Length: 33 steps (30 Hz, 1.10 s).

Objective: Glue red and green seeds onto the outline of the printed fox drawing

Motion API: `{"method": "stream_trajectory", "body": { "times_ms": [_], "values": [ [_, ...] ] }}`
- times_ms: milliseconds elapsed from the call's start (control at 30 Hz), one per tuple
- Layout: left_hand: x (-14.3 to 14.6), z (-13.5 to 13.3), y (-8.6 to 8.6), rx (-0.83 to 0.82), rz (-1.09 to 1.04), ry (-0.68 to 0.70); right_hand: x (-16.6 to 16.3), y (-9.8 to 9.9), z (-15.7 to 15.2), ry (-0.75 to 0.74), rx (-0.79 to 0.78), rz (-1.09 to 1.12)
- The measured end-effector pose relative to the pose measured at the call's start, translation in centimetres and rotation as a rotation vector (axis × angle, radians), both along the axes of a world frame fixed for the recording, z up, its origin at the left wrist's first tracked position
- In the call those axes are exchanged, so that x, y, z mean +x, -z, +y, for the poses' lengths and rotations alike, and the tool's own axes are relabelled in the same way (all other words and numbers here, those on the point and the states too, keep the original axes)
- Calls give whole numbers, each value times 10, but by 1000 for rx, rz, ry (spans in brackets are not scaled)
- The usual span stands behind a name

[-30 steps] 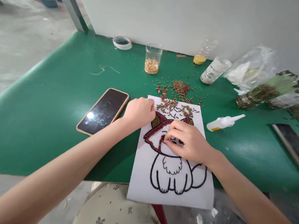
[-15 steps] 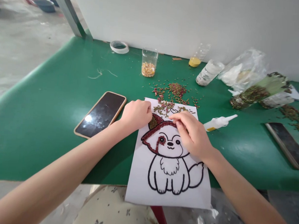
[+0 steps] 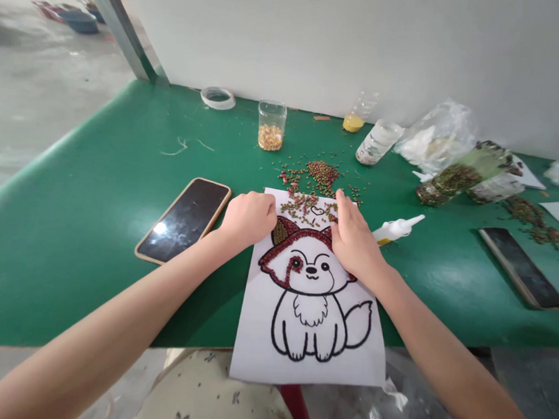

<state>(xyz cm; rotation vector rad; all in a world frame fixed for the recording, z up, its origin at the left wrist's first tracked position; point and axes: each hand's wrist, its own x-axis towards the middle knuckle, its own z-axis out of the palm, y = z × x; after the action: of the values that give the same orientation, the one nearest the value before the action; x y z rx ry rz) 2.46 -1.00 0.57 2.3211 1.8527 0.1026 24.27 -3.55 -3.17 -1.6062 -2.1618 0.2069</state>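
Right hand (image 3: 356, 242): fingers (image 3: 346, 212) extended, no grip visible; shifted off eye patch (image 3: 289, 272), leaving it exposed.
Left hand (image 3: 250, 217): fist, contents hidden, at upper left edge.
Cartoon-animal sheet (image 3: 259, 352): between hands; lower edge overhangs table (image 3: 46, 272).
Moving room: bounded by smartphone (image 3: 184, 220), glue bottle (image 3: 395, 229), bean pile (image 3: 322, 172).

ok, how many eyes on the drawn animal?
2: the red-edged eye, on the side nearer the left hand, and the plain eye, nearer the right hand. Neither is hidden.
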Motion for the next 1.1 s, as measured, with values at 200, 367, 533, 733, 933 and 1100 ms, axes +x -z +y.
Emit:
{"method": "stream_trajectory", "body": {
  "times_ms": [200,367,533,733,933,1100],
  "values": [
    [0,0,0,-2,13,-12,7,-3,6,17,34,89],
    [0,1,1,11,17,-6,8,-5,10,7,80,152],
    [0,1,2,18,6,-2,7,-2,16,1,96,165],
    [-1,0,0,10,-4,-6,4,7,30,35,71,132],
    [1,1,0,7,5,-4,-20,10,62,119,-19,61],
    [1,2,2,-1,4,-26,-30,1,114,334,-122,87]
  ]
}}
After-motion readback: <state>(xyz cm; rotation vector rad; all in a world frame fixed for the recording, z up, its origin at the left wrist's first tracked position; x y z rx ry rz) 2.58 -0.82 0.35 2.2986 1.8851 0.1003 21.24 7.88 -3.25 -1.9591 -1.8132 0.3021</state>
